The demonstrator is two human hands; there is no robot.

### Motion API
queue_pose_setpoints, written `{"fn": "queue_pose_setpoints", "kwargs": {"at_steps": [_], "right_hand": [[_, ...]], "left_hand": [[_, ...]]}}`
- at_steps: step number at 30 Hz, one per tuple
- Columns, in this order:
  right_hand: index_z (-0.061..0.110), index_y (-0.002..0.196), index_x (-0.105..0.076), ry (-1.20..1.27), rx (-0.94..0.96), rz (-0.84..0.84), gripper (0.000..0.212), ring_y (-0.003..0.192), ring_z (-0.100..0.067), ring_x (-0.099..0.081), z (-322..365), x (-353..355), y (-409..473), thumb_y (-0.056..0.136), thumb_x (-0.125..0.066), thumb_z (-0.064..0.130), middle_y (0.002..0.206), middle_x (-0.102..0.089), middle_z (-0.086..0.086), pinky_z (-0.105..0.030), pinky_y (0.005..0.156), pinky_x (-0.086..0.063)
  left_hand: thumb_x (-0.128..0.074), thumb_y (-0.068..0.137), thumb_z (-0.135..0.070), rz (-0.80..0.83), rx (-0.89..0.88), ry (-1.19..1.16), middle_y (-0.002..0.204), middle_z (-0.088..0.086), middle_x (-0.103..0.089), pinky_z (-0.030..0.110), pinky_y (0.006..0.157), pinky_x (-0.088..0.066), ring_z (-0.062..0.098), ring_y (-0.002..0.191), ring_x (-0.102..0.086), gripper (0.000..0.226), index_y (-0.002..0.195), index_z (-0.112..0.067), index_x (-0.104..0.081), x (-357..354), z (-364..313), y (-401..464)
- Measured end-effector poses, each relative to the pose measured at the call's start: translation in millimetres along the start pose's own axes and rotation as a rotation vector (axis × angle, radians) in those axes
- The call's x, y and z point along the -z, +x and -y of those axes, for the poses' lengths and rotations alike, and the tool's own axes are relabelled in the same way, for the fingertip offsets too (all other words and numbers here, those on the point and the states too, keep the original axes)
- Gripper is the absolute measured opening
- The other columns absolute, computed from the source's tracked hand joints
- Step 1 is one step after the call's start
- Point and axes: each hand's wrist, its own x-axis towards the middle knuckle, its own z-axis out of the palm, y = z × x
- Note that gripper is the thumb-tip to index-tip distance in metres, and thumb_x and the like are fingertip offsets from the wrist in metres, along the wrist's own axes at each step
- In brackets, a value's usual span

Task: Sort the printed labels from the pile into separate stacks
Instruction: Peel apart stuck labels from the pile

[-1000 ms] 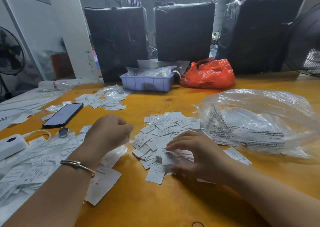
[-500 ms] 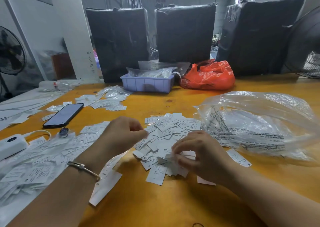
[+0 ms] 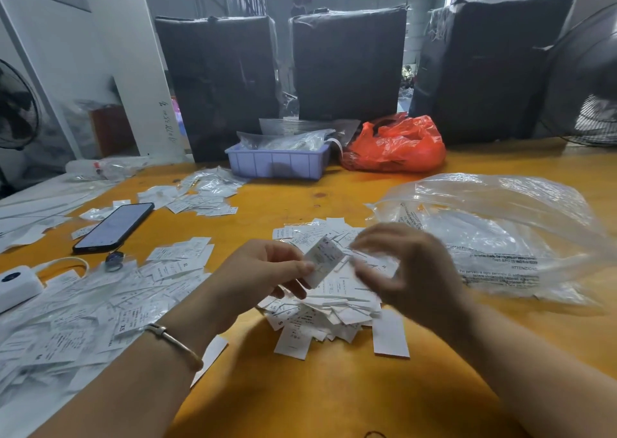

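From the head camera, the left hand [image 3: 263, 270] is raised over the yellow table [image 3: 300, 391], its thumb and curled fingers pinching a small printed label [image 3: 324, 260] that stands tilted above the central pile of labels [image 3: 329, 307]. The right hand [image 3: 409, 270] hovers just beside that label, blurred by motion; its fingers look spread and loosely bent, but whether they pinch any label cannot be told. The pile lies loose and overlapping on the table under and between both hands, with one larger blank slip [image 3: 390, 335] at its right edge. To the left, a wide spread of sorted labels [image 3: 100, 307] covers the table near a black phone [image 3: 115, 226] and a white device [image 3: 16, 285]. A gold bracelet [image 3: 173, 340] circles the left wrist. A crumpled clear plastic bag [image 3: 500, 234] sits right of the pile. Farther back stand a lilac plastic tray [image 3: 277, 163] and an orange-red bag [image 3: 397, 145].
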Motion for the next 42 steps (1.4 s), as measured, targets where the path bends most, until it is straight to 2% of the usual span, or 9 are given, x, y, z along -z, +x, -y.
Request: {"fn": "queue_pose_setpoints", "kwargs": {"at_steps": [3,8,11,14,18,26,31,39,42], "right_hand": [[0.01,0.074,-0.072,-0.344,-0.272,-0.145,0.012,0.063,-0.027,-0.064,-29.2,16.2,7.4,0.081,-0.063,0.014,0.07,-0.07,-0.007,-0.033,0.062,-0.051],[0.013,0.107,-0.066,-0.647,-0.625,0.079,0.028,0.1,-0.032,-0.057,-65.2,27.0,8.0,0.081,-0.056,0.008,0.1,-0.068,-0.01,-0.037,0.084,-0.037],[0.014,0.107,-0.057,-0.709,-0.742,0.274,0.022,0.112,-0.029,-0.048,-73.3,25.5,8.1,0.085,-0.052,0.015,0.111,-0.058,-0.007,-0.041,0.091,-0.032],[0.016,0.089,-0.061,-0.724,-0.758,0.253,0.011,0.109,-0.027,-0.049,-78.8,24.4,9.3,0.084,-0.054,0.011,0.1,-0.056,-0.003,-0.037,0.082,-0.027],[0.023,0.088,-0.071,-0.65,-0.771,0.158,0.02,0.103,-0.024,-0.054,-83.8,24.3,10.4,0.084,-0.058,0.008,0.099,-0.065,0.0,-0.035,0.082,-0.023],[0.021,0.117,-0.061,-0.735,-0.755,0.244,0.028,0.117,-0.027,-0.045,-93.1,19.8,8.5,0.091,-0.053,0.022,0.12,-0.055,-0.005,-0.038,0.09,-0.031],[0.022,0.085,-0.072,-0.552,-0.748,0.005,0.012,0.091,-0.027,-0.054,-98.7,22.3,6.1,0.089,-0.061,0.022,0.089,-0.063,-0.001,-0.035,0.078,-0.026],[0.01,0.079,-0.069,-0.228,-0.549,-0.352,0.006,0.087,-0.033,-0.06,-90.4,23.7,7.7,0.082,-0.072,0.015,0.084,-0.068,-0.01,-0.039,0.076,-0.046],[0.012,0.07,-0.065,-0.153,-0.576,-0.323,0.016,0.073,-0.03,-0.061,-86.2,21.2,7.4,0.08,-0.075,0.019,0.074,-0.068,-0.011,-0.041,0.07,-0.051]], "left_hand": [[-0.06,0.094,-0.018,-0.063,0.006,-0.011,0.076,0.007,-0.074,0.024,0.062,-0.046,0.01,0.064,-0.068,0.018,0.082,-0.009,-0.07,0.5,0.7,0.5],[-0.055,0.095,-0.014,-0.087,-0.025,-0.048,0.081,0.008,-0.076,0.022,0.06,-0.051,0.015,0.07,-0.072,0.018,0.086,-0.003,-0.066,2.3,1.4,1.5],[-0.056,0.095,-0.015,-0.081,-0.042,-0.027,0.084,0.006,-0.077,0.016,0.057,-0.051,0.015,0.071,-0.072,0.018,0.091,-0.001,-0.066,2.8,2.2,1.8],[-0.057,0.095,-0.017,-0.074,-0.043,-0.015,0.083,0.004,-0.077,0.016,0.057,-0.051,0.014,0.07,-0.072,0.019,0.092,-0.001,-0.067,1.6,3.6,2.2],[-0.058,0.095,-0.018,-0.069,-0.029,-0.002,0.084,0.003,-0.077,0.017,0.058,-0.051,0.014,0.07,-0.072,0.019,0.094,-0.001,-0.068,0.6,4.3,3.6],[-0.059,0.094,-0.016,-0.062,-0.034,0.012,0.084,0.005,-0.076,0.023,0.064,-0.048,0.014,0.071,-0.072,0.019,0.092,0.001,-0.068,-1.3,4.0,2.1],[-0.058,0.094,-0.016,-0.06,-0.039,0.009,0.084,0.005,-0.077,0.027,0.067,-0.048,0.015,0.072,-0.072,0.019,0.091,0.001,-0.068,-1.7,3.1,1.8],[-0.059,0.093,-0.015,-0.053,-0.042,0.001,0.083,0.005,-0.076,0.021,0.061,-0.047,0.014,0.07,-0.071,0.019,0.092,0.003,-0.066,-0.2,3.2,1.4],[-0.06,0.093,-0.015,-0.05,-0.045,0.002,0.083,0.004,-0.077,0.018,0.059,-0.048,0.014,0.07,-0.072,0.017,0.086,-0.003,-0.068,0.2,2.7,0.8]]}}
